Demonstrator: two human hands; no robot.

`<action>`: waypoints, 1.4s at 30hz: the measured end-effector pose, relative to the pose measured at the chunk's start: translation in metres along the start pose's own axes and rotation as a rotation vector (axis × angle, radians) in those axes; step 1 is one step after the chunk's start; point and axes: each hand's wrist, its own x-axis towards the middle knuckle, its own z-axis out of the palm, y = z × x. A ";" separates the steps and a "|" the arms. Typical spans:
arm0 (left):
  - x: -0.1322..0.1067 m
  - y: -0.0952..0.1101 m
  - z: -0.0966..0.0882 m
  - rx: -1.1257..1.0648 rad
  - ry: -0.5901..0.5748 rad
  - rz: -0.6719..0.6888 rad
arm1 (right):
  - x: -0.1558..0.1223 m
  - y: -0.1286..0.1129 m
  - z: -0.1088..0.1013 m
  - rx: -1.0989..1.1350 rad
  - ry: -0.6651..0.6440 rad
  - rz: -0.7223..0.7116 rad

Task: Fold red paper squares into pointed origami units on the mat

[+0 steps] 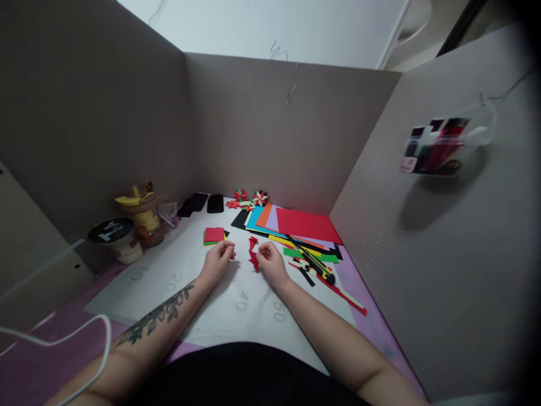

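My right hand [273, 261] is closed, its thumb and fingertips pinched at the edge of a small folded red paper piece [253, 261]. Just beyond that lies a second folded red paper piece [252, 243] on the white mat. To the left, my left hand [220, 259] has its fingers loosely curled and a little apart, with nothing visible in them. It is nearest to a stack of small paper squares [214, 234], red on top with green and yellow edges below. The fingers partly hide a black piece beside the stack.
Coloured paper sheets [304, 223] overlap at the back right. Nearer are paper strips and scraps [310, 255] with a yellow-black utility knife [316, 264] across them. Folded paper stars [260, 198] and a black phone [215, 203] lie at the back; a lidded tub [116, 239] stands left.
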 end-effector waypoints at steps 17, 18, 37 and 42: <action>0.023 -0.020 -0.042 0.228 0.143 -0.058 | 0.055 0.030 -0.021 -0.756 0.052 0.082; 0.023 -0.021 -0.043 0.280 0.143 -0.043 | 0.054 0.031 -0.020 -0.803 0.040 0.080; 0.029 -0.041 -0.051 0.542 0.060 0.044 | 0.039 0.016 -0.024 -1.244 -0.286 -0.111; 0.029 -0.038 -0.053 0.525 0.081 0.008 | 0.042 0.017 -0.021 -1.184 -0.366 -0.116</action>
